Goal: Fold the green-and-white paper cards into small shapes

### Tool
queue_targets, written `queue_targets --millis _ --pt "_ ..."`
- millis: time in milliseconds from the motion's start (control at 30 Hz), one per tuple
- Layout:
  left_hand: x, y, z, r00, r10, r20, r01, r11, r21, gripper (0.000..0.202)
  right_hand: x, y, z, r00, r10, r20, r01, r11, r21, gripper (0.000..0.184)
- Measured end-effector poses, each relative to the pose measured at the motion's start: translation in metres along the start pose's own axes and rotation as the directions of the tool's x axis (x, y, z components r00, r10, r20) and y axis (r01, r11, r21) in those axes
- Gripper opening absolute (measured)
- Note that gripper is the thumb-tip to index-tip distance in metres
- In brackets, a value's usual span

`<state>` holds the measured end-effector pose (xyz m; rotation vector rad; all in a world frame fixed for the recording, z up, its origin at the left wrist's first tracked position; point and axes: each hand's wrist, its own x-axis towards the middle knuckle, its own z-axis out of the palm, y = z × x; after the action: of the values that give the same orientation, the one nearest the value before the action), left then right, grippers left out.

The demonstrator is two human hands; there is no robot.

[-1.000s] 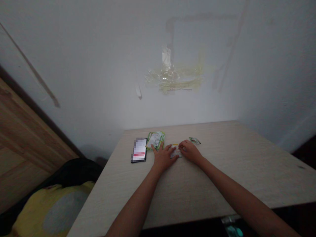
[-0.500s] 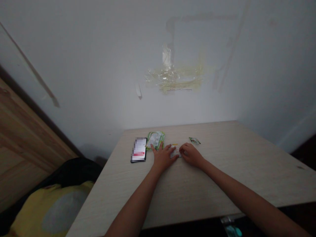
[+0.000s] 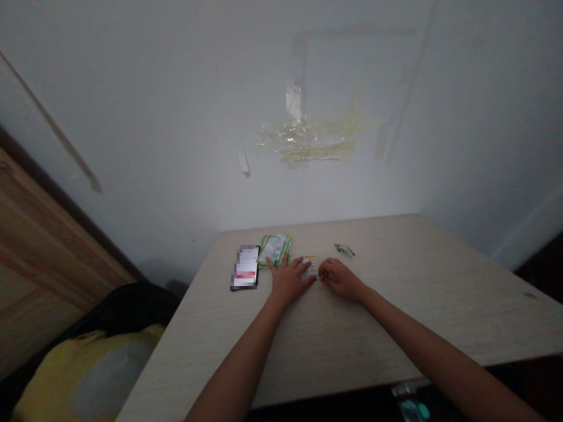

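Note:
A small white printed sheet (image 3: 311, 269) with a yellow strip along its top lies on the table between my hands. My left hand (image 3: 288, 282) rests palm down with its fingers spread, some of them on the sheet's left part. Its outer fingers reach the lower edge of a stack of green and white packets (image 3: 275, 251). My right hand (image 3: 341, 278) is closed, thumb and fingertips pinched together at the sheet's right edge. Whether anything more is in that pinch is hidden. Beyond the right hand lies a small crumpled green wrapper (image 3: 344, 250).
A phone (image 3: 246, 266) with a lit screen lies left of the packets on the pale wooden table (image 3: 396, 246). Behind stands a white wall (image 3: 176, 117) with old tape. A yellow and grey cushion-like thing (image 3: 88, 375) is at lower left.
The right fingers have curled slightly at the sheet's edge, while the left hand stays spread in place. The whole view has shifted a little.

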<state>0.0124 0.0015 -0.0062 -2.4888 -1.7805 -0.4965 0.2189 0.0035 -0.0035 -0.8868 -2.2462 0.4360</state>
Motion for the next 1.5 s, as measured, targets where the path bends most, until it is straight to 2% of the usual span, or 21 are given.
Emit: queue_targets --millis 133,200,333,433,667,867,967,1167,1500 --pt "0.0 -0.001 0.0 1.0 0.005 0.004 -0.005 1.0 0.0 0.048 0.0 0.01 0.004 0.999 0.039 -0.016 -0.038 0.998 0.058 0.02" --pt "0.0 -0.001 0.0 1.0 0.007 0.006 -0.007 1.0 -0.003 0.047 0.0 0.019 0.006 0.992 0.114 -0.048 -0.105 0.982 0.154 0.014" --pt "0.0 -0.001 0.001 1.0 0.016 0.0 -0.016 1.0 0.0 0.047 0.001 0.035 0.01 0.955 0.294 -0.043 -0.246 0.865 0.437 0.011" --pt "0.0 -0.001 0.0 1.0 0.013 -0.004 -0.013 1.0 0.0 0.046 0.001 0.038 0.011 0.943 0.329 -0.047 -0.269 0.839 0.473 0.013" --pt "0.001 -0.001 0.0 1.0 0.021 -0.009 -0.021 1.0 -0.015 0.047 0.0 0.034 0.013 0.954 0.298 -0.04 -0.259 0.881 0.397 0.013" --pt "0.001 -0.001 0.001 1.0 0.023 -0.009 -0.023 1.0 -0.003 0.047 0.0 0.03 0.014 0.956 0.263 -0.133 -0.235 0.953 0.193 0.01" --pt "0.0 -0.001 0.0 1.0 0.029 0.005 -0.029 1.0 0.004 0.047 0.002 0.026 0.014 0.964 0.207 -0.167 -0.202 0.978 0.043 0.008" --pt "0.001 -0.002 -0.001 0.999 0.026 0.019 -0.026 1.0 -0.014 0.049 0.009 0.022 0.013 0.967 0.173 -0.188 -0.204 0.967 -0.156 0.003" --pt "0.001 -0.002 0.001 0.999 0.039 0.001 -0.039 0.999 -0.03 0.046 0.023 0.028 0.013 0.964 0.219 -0.153 -0.253 0.932 -0.26 0.008"
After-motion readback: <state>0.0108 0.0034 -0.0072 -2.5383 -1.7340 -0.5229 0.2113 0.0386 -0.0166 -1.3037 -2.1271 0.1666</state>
